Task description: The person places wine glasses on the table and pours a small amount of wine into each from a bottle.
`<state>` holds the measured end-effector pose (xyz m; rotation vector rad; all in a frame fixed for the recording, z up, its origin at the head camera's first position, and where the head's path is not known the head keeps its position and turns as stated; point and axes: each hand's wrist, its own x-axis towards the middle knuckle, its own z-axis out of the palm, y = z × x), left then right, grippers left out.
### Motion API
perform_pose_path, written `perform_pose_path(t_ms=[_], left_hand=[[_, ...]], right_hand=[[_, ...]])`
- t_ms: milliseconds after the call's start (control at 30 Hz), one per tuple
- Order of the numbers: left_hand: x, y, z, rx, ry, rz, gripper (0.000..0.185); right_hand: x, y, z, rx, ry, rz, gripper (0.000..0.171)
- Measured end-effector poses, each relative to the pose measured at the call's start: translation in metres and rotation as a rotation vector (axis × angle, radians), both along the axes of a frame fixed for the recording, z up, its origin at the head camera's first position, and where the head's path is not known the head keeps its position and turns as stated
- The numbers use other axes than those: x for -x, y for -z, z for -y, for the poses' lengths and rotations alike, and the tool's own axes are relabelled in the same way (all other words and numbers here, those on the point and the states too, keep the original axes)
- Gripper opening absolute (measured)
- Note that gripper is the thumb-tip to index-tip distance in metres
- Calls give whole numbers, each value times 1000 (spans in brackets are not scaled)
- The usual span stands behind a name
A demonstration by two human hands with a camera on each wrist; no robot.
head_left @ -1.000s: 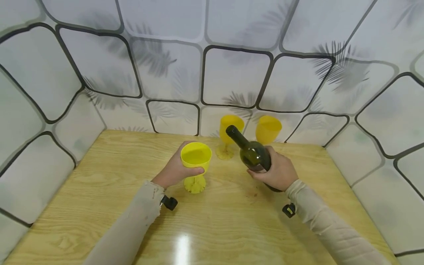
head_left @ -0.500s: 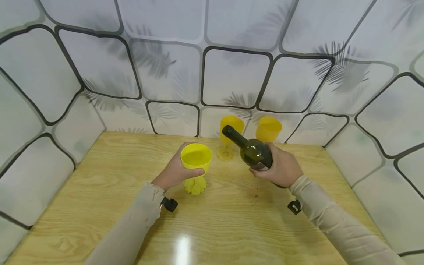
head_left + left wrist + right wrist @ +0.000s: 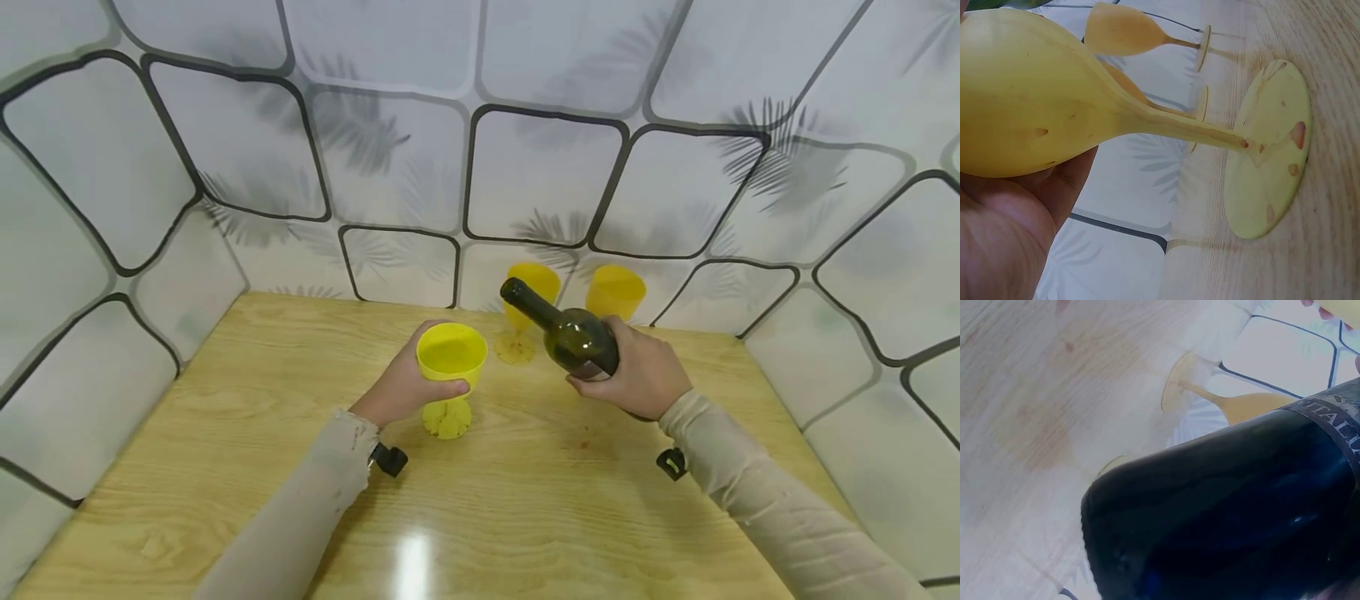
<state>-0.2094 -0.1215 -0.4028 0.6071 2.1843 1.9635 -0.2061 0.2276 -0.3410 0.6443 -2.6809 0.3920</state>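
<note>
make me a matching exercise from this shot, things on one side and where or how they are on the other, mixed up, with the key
Things:
1. dark green wine bottle
2. nearest yellow goblet
3. two far yellow goblets
4. wooden table

Places or states:
A. standing by the back wall, untouched
B. tilted, gripped by the right hand
C. bears all the rest
D. foot on the table, bowl held by the left hand

Pairs: 1-B, 2-D, 3-A, 4-C
</note>
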Motion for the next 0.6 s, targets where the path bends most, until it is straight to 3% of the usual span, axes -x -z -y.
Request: perform_pose_path(t_ms=[267,600], left_hand=[[0,1,1,-6,-1,-8,83],[0,1,0,-6,3,-9,84]], right_hand=[[1,-6,3,-75,-3,32,82],[1,-13,1,-126,-36,5,76]])
